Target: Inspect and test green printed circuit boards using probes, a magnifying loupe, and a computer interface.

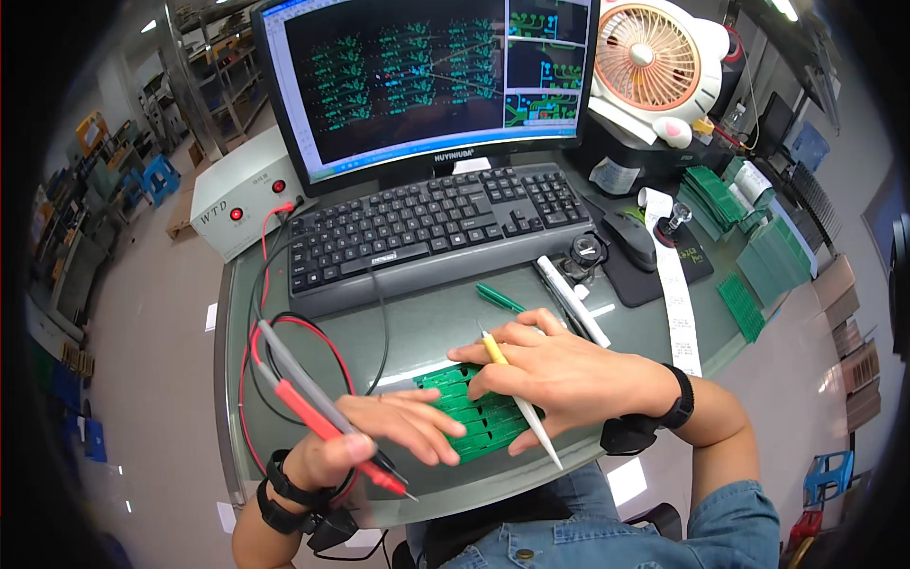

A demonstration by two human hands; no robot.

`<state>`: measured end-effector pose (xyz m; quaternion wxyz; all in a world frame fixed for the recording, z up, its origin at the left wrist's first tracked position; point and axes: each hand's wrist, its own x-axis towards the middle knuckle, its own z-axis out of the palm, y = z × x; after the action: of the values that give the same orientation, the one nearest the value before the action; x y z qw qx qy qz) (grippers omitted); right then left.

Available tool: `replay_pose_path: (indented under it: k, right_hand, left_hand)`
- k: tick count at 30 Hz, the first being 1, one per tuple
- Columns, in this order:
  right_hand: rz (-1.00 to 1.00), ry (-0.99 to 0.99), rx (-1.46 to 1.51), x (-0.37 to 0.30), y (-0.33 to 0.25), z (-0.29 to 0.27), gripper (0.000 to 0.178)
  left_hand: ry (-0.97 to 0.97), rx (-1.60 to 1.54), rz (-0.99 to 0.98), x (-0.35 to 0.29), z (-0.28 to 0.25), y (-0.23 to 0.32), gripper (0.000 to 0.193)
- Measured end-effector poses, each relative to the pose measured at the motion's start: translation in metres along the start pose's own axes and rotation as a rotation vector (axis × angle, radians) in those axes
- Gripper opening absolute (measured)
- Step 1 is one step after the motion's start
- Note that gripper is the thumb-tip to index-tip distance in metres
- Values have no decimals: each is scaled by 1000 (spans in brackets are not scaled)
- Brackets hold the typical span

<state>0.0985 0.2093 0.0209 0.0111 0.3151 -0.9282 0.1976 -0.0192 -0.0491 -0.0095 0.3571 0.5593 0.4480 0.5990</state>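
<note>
A green circuit board panel (pixel 490 429) with rows of dark slots lies near the table's front edge, under both hands. In the crook of its thumb my left hand (pixel 403 422) holds a red test probe (pixel 311 415) and a grey one (pixel 301 375). Their metal tips point down toward the front edge, while the fingers stretch over the panel's left part. My right hand (pixel 578 375) spreads across the panel's right part, partly hiding it. Between its fingers sits a slim white tool (pixel 533 427) with a yellow collar, its fine needle-like end pointing away from me.
Behind the hands are a black keyboard (pixel 427 228), a monitor (pixel 408 85) and a white box with red sockets (pixel 248 194). A green pen (pixel 500 298), a white marker (pixel 574 302), a mouse (pixel 629 237), a paper strip (pixel 676 303) and green board stacks (pixel 716 199) stand rightward. Probe cables (pixel 245 398) loop at left.
</note>
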Motion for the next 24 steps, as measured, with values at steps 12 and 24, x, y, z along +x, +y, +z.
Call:
replay_pose_path:
  k: [12,24]
  right_hand:
    - [-478,66,1669,-16,-51,8,48]
    - [-453,316,1927,-8,-65,25,17]
  left_hand:
    - [-298,317,-123,16,9,0,41]
    - [-156,299,-217,20,16,1,41]
